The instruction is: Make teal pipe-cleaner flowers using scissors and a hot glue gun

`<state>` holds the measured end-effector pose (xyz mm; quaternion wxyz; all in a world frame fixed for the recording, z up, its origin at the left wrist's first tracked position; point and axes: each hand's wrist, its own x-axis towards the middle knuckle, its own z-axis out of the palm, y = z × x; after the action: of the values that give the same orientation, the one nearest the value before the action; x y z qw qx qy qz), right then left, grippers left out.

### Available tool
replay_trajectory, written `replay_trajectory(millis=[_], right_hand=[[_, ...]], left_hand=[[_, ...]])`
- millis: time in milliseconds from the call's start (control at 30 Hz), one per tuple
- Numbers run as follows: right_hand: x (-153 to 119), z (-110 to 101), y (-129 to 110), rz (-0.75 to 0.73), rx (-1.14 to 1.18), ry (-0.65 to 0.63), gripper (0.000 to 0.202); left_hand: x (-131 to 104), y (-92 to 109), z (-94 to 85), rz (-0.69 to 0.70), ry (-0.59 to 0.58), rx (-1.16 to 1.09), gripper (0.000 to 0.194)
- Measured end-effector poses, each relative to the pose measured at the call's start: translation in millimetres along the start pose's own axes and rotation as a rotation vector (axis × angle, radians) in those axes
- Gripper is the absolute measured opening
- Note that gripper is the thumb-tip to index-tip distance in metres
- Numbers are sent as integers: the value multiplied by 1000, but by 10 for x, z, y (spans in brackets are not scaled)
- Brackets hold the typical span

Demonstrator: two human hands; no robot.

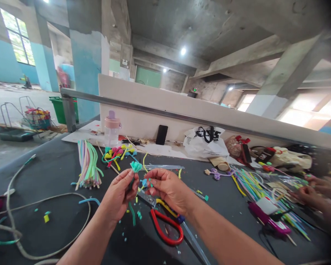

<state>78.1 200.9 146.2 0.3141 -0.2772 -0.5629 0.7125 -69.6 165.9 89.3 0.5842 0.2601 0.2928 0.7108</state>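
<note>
In the head view my left hand [123, 187] is closed on a teal pipe-cleaner flower [136, 166], with its ruffled top showing above the thumb and fingertips. Just right of it, my right hand [165, 186] pinches a small teal piece [150, 183] of what looks like pipe cleaner. The hands are close but apart. Below them on the dark tabletop lie scissors with red handles [168, 235], partly covered by my right hand. A teal stem [131, 213] and small teal and yellow offcuts are scattered under my left hand.
A bundle of pastel pipe cleaners [87, 163] stands left, near bright finished shapes [118, 152]. Behind are a bottle [111, 129], a phone [162, 134] and a white bag [205, 141]. A grey cable [89, 213] loops at left. Another person's hands [310, 193] work at right, near a purple glue gun [270, 219].
</note>
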Motion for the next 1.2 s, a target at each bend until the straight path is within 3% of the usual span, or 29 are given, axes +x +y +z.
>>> replay_trajectory(millis=[167,400,800,1200], right_hand=[[-17,72,-146,-158,-166,178,17],[29,124,-106,-289,-632,371,4],[23,135,-114,-654,-1457,381,17],[36,158,-99,-751,-1595,402,14]], left_hand=[[0,-60,23,-34,33,0,21],[-9,-103,43,18,12,57,21],[-49,-54,93,57,-95,233,27],[-34,-84,68,102,-113,289,29]])
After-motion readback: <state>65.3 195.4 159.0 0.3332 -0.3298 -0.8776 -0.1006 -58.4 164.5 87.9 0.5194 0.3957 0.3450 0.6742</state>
